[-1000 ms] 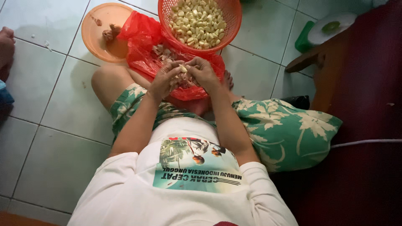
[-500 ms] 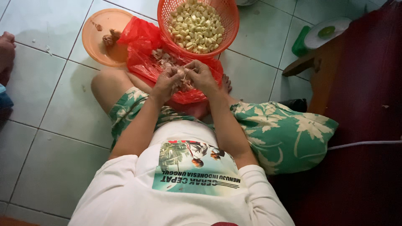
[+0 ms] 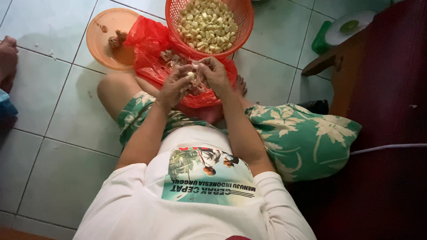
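Both hands meet just above the centre of the view, over a red plastic bag [image 3: 151, 49] spread on the tiled floor [image 3: 53, 129]. The left hand [image 3: 175, 86] is closed narrowly round one pale garlic clove [image 3: 191, 74], pinched at its fingertips. The right hand [image 3: 215, 75] sits just beside it at 3 o'clock, fingers curled in, their tips touching the same clove or its skin; which one cannot be told.

At 12 o'clock from the hands stands one red mesh basket [image 3: 242, 26], heaped with peeled cloves too many to count, its near rim resting on the bag. At 10 o'clock lies one round orange lid or plate [image 3: 100, 42], partly under the bag's edge, carrying a small brownish clump of scraps [image 3: 116, 39]. Papery skins and unpeeled pieces [image 3: 171, 58] lie in the bag beneath the hands.

At 2 o'clock, well apart, one green container with a white round top [image 3: 342, 29] sits on the floor behind a dark wooden piece of furniture [image 3: 382, 111] that fills the right side. One white cord [image 3: 391, 146] crosses it at 4 o'clock. At 9 o'clock, at the frame's edge, another person's bare foot [image 3: 6, 58] rests on the tiles. The person's own knee in green leaf-print shorts [image 3: 302, 138] lies between hands and furniture.
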